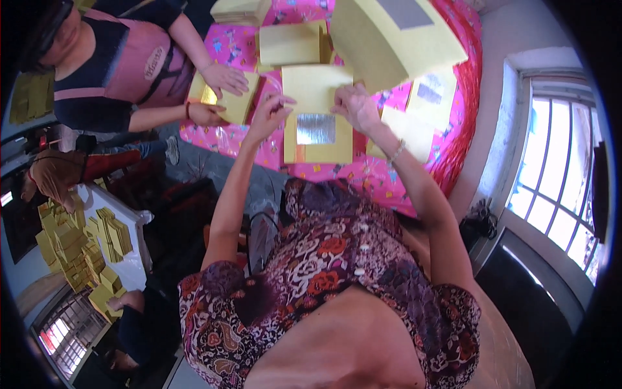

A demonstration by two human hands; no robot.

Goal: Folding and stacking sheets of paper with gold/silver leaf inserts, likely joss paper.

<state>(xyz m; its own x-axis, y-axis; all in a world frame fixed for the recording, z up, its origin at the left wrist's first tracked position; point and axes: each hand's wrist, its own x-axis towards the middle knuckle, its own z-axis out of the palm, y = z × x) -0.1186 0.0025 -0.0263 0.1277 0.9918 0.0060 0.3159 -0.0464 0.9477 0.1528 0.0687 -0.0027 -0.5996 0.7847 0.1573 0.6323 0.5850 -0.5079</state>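
Observation:
In front of me on the pink patterned tablecloth lies yellow paper [317, 81] with a fold or edge across its middle. Below that line is a shiny silver foil square [315, 129] on more yellow paper, with a small orange patch near its lower left. My left hand [269, 117] pinches at the left edge of the yellow paper, fingertips close together. On the opposite edge my right hand [358, 109] is closed with bent fingers, a bracelet on its wrist. Whether the paper is one folded sheet or several layers I cannot tell.
A tall stack of yellow paper [389, 39] leans at the far right, beside loose foil sheets [431, 91]. Another paper stack [291, 44] stands behind. At my left a co-worker in a pink apron [139, 61] handles yellow paper. Red strands [463, 123] hang along the table's right edge.

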